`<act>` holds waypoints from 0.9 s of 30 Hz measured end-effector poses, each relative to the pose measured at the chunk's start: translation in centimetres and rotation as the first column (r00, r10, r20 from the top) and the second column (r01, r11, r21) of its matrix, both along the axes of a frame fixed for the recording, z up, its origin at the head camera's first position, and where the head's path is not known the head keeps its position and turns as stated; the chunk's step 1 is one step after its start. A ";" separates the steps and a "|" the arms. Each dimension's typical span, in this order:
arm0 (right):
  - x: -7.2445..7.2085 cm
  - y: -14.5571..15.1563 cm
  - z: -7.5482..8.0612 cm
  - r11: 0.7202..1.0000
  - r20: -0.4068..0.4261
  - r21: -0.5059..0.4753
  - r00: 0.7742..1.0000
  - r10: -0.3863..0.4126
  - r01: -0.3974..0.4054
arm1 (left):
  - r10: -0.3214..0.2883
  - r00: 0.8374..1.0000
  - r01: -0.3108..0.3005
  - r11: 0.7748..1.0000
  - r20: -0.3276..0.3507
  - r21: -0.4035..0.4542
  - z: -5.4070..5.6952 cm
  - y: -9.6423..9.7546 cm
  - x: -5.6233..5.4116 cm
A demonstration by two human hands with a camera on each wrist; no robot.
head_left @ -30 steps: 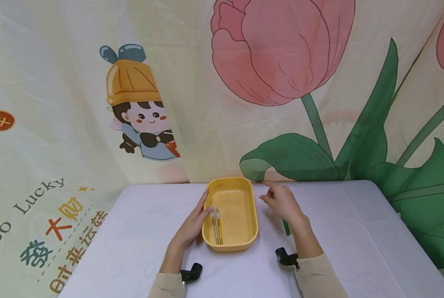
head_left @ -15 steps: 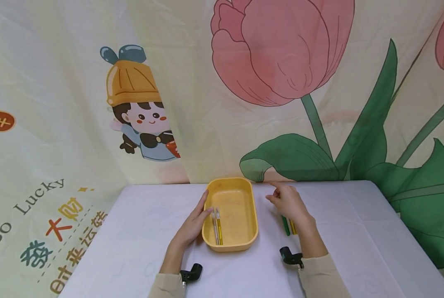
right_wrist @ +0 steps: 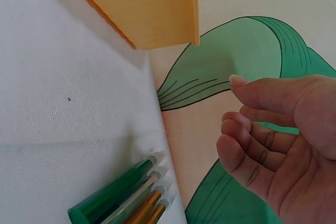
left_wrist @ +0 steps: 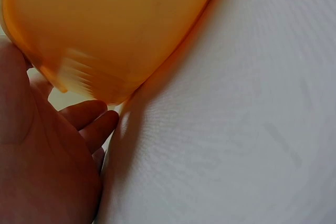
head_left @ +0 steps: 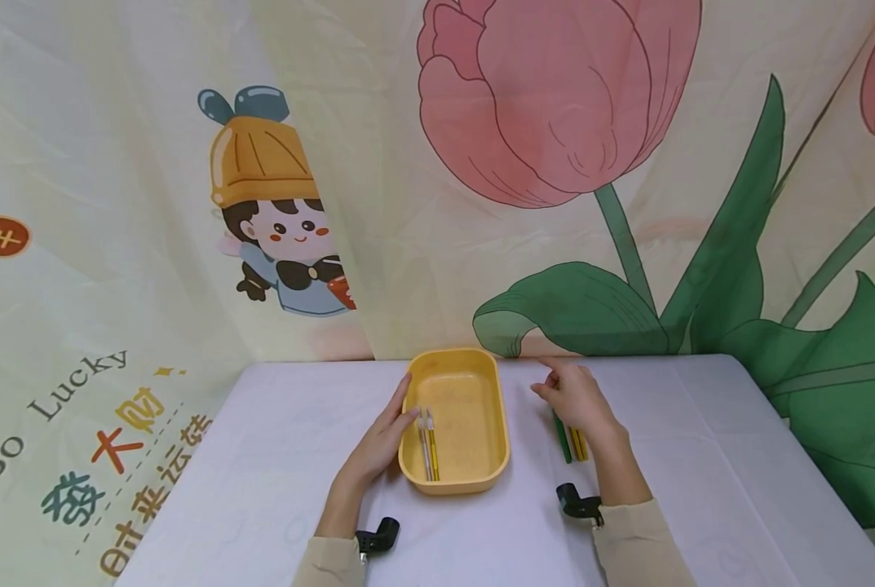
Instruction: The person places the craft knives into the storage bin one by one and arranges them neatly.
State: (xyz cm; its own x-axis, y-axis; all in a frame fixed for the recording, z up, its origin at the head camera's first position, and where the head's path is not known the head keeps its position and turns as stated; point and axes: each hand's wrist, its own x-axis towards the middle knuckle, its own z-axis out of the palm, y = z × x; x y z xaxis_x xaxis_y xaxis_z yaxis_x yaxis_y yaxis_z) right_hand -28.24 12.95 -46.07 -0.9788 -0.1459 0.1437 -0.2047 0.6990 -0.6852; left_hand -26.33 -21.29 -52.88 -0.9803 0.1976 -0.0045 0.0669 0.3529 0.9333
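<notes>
My left hand (head_left: 378, 442) holds the yellow tray (head_left: 474, 424) at its left side, thumb at the rim and fingers along the outer wall. Inside the tray lie two slim sticks, one pale (head_left: 424, 454) and one yellow (head_left: 433, 456), like pens or brushes with whitish tips. My right hand (head_left: 575, 398) hovers to the tray's right with loosely bent fingers and holds nothing. Partly hidden beneath it are a thick green stick (head_left: 563, 443) and yellow sticks (head_left: 579, 446). In the right wrist view, clear caps (right_wrist: 155, 157) top these sticks, which lie side by side.
A white cloth (head_left: 290, 456) covers the table. Behind its far edge hangs a printed curtain (head_left: 378, 204) with a tulip, leaves and a cartoon figure. A black wrist camera (head_left: 378, 536) shows at the left wrist, another camera (head_left: 576, 501) at the right.
My right hand has shifted a little to the right, away from the tray, and more of the green and yellow sticks shows. The left hand and tray have stayed in place.
</notes>
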 end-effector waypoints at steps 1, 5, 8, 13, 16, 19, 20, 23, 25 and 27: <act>0.0 0.1 0.0 1.000 0.003 -0.002 1.000 -0.001 0.001 | -0.001 1.000 0.001 1.000 0.002 0.001 0.0 0.0 0.0; 0.0 0.4 0.0 1.000 0.008 -0.005 1.000 0.001 -0.001 | 0.000 1.000 0.000 1.000 0.002 0.001 0.0 0.0 0.0; -0.1 0.7 0.0 1.000 0.015 0.000 1.000 0.003 -0.003 | 0.002 1.000 -0.002 1.000 0.001 0.003 0.0 0.0 0.0; -0.3 1.1 -0.4 1.000 0.050 0.005 0.999 -0.007 0.006 | 0.003 1.000 -0.003 1.000 0.001 0.005 0.0 0.1 -0.1; -0.4 1.4 -0.5 1.000 0.066 0.009 0.998 -0.012 0.012 | -0.002 1.000 0.002 1.000 -0.006 0.011 -0.1 0.0 -0.1; -0.5 1.7 -0.7 1.000 0.065 0.016 0.998 -0.008 0.007 | -0.009 1.000 0.009 1.000 -0.008 0.020 -0.2 0.0 -0.2; -0.5 1.8 -0.7 1.000 0.064 0.015 0.998 -0.006 0.005 | -0.009 1.000 0.009 1.000 -0.004 0.021 -0.2 0.0 -0.2; -0.5 2.1 -0.7 1.000 0.065 0.012 0.998 0.001 -0.002 | -0.014 1.000 0.014 1.000 -0.001 0.021 -0.2 0.0 -0.2; -0.4 2.2 -0.7 1.000 0.074 0.010 0.997 -0.003 0.002 | -0.015 1.000 0.015 1.000 -0.001 0.020 -0.2 -0.1 -0.2; -0.5 2.3 -0.8 1.000 0.084 0.015 0.996 0.001 -0.002 | -0.014 1.000 0.014 1.000 -0.001 0.019 -0.2 -0.1 -0.1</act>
State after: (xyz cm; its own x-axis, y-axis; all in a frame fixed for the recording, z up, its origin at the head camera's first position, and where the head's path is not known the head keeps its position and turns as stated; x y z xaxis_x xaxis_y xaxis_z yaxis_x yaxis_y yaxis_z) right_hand -28.70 15.25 -46.90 -0.9871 -0.1490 0.0587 -0.1480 0.7089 -0.6896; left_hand -26.48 -21.36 -53.08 -0.9774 0.2116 0.0001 0.0724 0.3342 0.9397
